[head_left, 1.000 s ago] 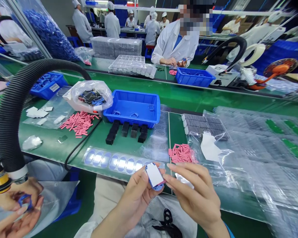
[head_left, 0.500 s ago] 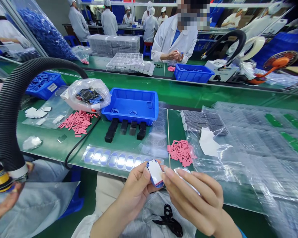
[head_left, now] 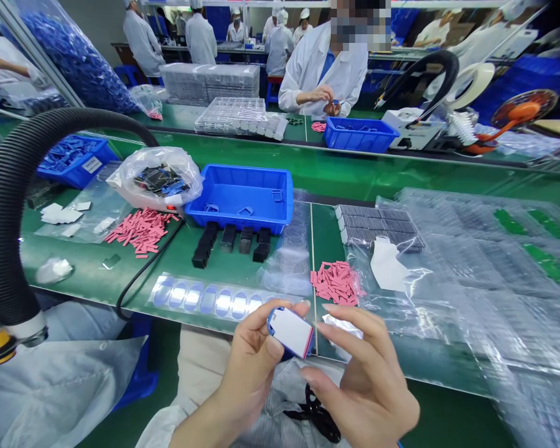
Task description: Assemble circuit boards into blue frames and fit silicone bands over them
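My left hand (head_left: 254, 364) pinches a small blue plastic part with a white face and a pink strip along its edge (head_left: 290, 331), held over my lap just in front of the table edge. My right hand (head_left: 366, 382) hovers right beside it, fingers curled and spread, thumb near the part's lower corner; a scrap of clear film (head_left: 340, 325) lies against its fingers. A pile of pink strips (head_left: 335, 282) lies on the green table (head_left: 177, 261) just beyond my hands. A strip of clear film with oval pieces (head_left: 210, 298) runs along the table edge.
A blue bin (head_left: 242, 198) stands mid-table with black blocks (head_left: 228, 242) in front. Left are a bagged box (head_left: 156, 177), more pink strips (head_left: 140, 227) and a black corrugated hose (head_left: 9, 205). Clear plastic trays (head_left: 485, 267) cover the right. A person in white (head_left: 326, 71) works opposite.
My left hand has tilted the blue part so its white face lies flatter and sideways. My right hand has dropped lower and drawn slightly off it. The neighbour's hands at lower left have left view.
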